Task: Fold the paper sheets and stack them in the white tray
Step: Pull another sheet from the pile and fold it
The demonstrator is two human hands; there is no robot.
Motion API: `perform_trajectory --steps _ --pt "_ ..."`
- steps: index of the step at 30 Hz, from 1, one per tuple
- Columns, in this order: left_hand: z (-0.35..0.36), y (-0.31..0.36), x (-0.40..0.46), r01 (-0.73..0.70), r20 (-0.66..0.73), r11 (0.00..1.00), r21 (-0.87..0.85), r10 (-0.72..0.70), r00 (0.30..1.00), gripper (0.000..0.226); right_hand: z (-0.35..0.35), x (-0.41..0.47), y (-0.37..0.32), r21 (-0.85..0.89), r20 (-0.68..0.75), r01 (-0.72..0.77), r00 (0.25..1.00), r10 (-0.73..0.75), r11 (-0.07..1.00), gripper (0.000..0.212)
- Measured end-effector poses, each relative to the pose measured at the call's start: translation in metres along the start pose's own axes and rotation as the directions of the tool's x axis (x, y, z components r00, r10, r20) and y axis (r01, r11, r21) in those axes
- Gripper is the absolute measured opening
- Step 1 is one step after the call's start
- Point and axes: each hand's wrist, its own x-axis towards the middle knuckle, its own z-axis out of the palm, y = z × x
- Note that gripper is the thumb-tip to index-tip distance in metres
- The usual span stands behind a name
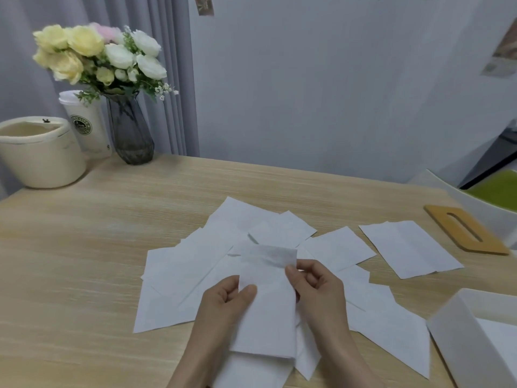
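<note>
Paper sheets (212, 275) lie scattered and overlapping on the table (84, 261), from centre out toward 3 o'clock, where one folded sheet (411, 247) rests apart from the heap. Tray (458, 340), white, stands at 4 o'clock by the table's near right edge; a pale sheet lies flat inside it (how many are stacked there cannot be told). Pot (39, 152), cream, at 9 o'clock, holds a beige filling. Vase (130, 133), dark glass, at 10 o'clock, holds yellow, white and pink flowers (95, 54); a lidded cup (86, 127) stands between pot and vase, just behind them. Wooden plate (464, 228) with a slot lies at 2 o'clock, beyond the folded sheet.

Held sheet (265, 312) is raised just above the heap at 6 o'clock; its long axis runs from 12 to 6 o'clock, and its far end is bent over toward the viewer, forming a blurred flap across the top.

Left hand (226, 303) enters from 6 o'clock, thumb lying on the sheet's upper face at its left edge, fingers curled beneath: a pinch on the paper. Right hand (316, 289) also enters from 6 o'clock, thumb and forefinger closed on the right edge just under the flap, the other fingers curled loosely behind.
</note>
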Motion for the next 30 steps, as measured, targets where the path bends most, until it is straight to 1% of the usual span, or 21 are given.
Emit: perform_trajectory --steps 6,12,15,19,22,23,24,26,27,28,30 --pt "-0.001 -0.005 0.006 -0.013 -0.113 0.998 -0.056 0.007 0.994 0.007 0.001 0.007 0.003 -0.044 -0.007 0.01 1.0 -0.01 0.999 0.004" --pt "0.0 -0.011 0.009 -0.017 -0.155 0.996 -0.087 0.003 0.988 0.005 -0.001 0.009 0.006 -0.063 -0.001 0.006 1.0 -0.006 0.998 0.004" --pt "-0.001 -0.012 0.01 -0.026 -0.183 0.992 -0.12 0.004 0.983 0.005 -0.011 0.016 0.006 -0.136 -0.017 0.052 0.998 -0.055 0.989 0.004" --pt "-0.001 -0.014 0.01 -0.048 -0.192 0.99 -0.134 0.021 0.981 0.007 -0.043 0.044 0.009 -0.29 -0.139 0.117 0.977 -0.162 0.95 0.013" --pt "-0.001 -0.014 0.01 -0.056 -0.185 0.99 -0.133 0.031 0.982 0.008 -0.065 0.079 0.017 -0.412 -0.084 0.119 0.982 -0.168 0.903 0.018" --pt "-0.001 -0.014 0.01 -0.059 -0.181 0.99 -0.127 0.035 0.983 0.009 -0.071 0.093 0.017 -0.467 -0.041 0.132 0.984 -0.171 0.874 0.021" --pt "-0.002 -0.014 0.01 -0.06 -0.177 0.991 -0.122 0.038 0.984 0.009 -0.076 0.108 0.015 -0.567 0.015 0.154 0.984 -0.176 0.809 0.026" --pt "-0.002 -0.012 0.009 -0.064 -0.168 0.991 -0.118 0.043 0.985 0.01 -0.083 0.135 0.004 -0.783 0.151 0.207 0.978 -0.143 0.587 0.033" --pt "-0.002 -0.012 0.008 -0.066 -0.164 0.991 -0.116 0.046 0.985 0.01 -0.085 0.146 -0.001 -0.833 0.208 0.226 0.974 -0.092 0.505 0.035" --pt "-0.002 -0.011 0.008 -0.067 -0.161 0.991 -0.112 0.048 0.986 0.01 -0.085 0.153 -0.006 -0.856 0.251 0.244 0.967 -0.046 0.455 0.037" --pt "-0.002 -0.01 0.007 -0.068 -0.16 0.991 -0.112 0.049 0.986 0.01 -0.083 0.165 -0.009 -0.889 0.281 0.255 0.96 0.014 0.381 0.035"
